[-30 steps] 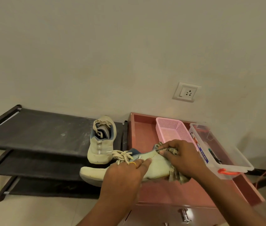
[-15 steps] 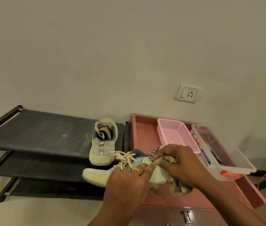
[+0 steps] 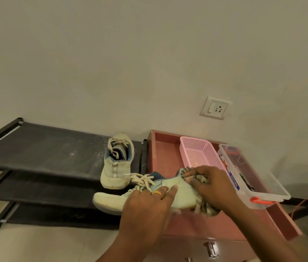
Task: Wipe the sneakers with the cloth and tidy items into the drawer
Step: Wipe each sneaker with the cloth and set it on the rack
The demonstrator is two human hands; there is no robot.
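Left hand (image 3: pixel 145 205) holds sneaker (image 3: pixel 109 201); right hand (image 3: pixel 211 188) grips cloth (image 3: pixel 207 210) against its heel. Second sneaker (image 3: pixel 116 173), at 11 o'clock, and drawer (image 3: pixel 165 154) tidying likely remain.

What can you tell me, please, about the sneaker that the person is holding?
The held sneaker is pale cream with a slightly greenish upper, a blue-lined collar, loose cream laces and a thick pale sole. It lies roughly level, toe to the left, heel to the right, in front of the shoe rack and the open drawer. The left hand grips its middle from above; the right hand presses a checked cloth against its heel.
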